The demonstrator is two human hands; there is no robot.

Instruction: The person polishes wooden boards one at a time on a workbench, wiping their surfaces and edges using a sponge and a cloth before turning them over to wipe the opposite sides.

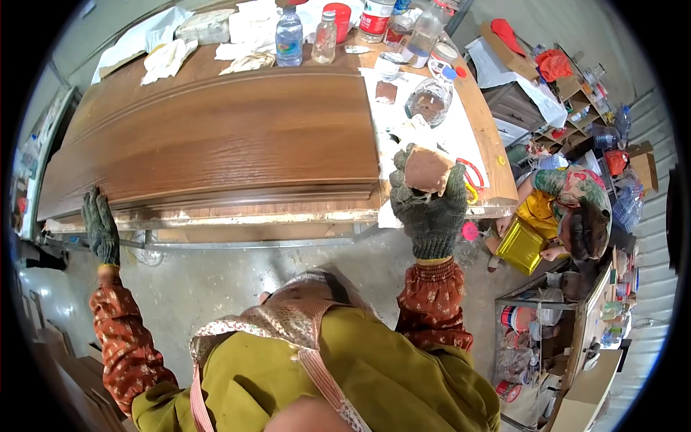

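Observation:
A long brown wood-grain panel [237, 129] with a moulded border lies on the worktable. My left hand [101, 225], in a dark green knitted glove, rests its outstretched fingers on the panel's near edge, toward its left end. In the matching glove, my right hand [430, 212] grips a pinkish-brown block [427, 171] between thumb and fingers, just right of the panel. Beneath that hand is a white sheet [466, 138]. On the sheet stand a clear jug [430, 99] with brown contents and a small jar [386, 85], also with something brown inside.
Bottles, including a blue-labelled one [289, 37], and crumpled white cloths [170, 59] line the table's far side. Red-handled scissors [471, 176] lie near its right corner. At right, another person [579, 209] sits low, holding a yellow metal tin [522, 245], near a shelf of containers [524, 338].

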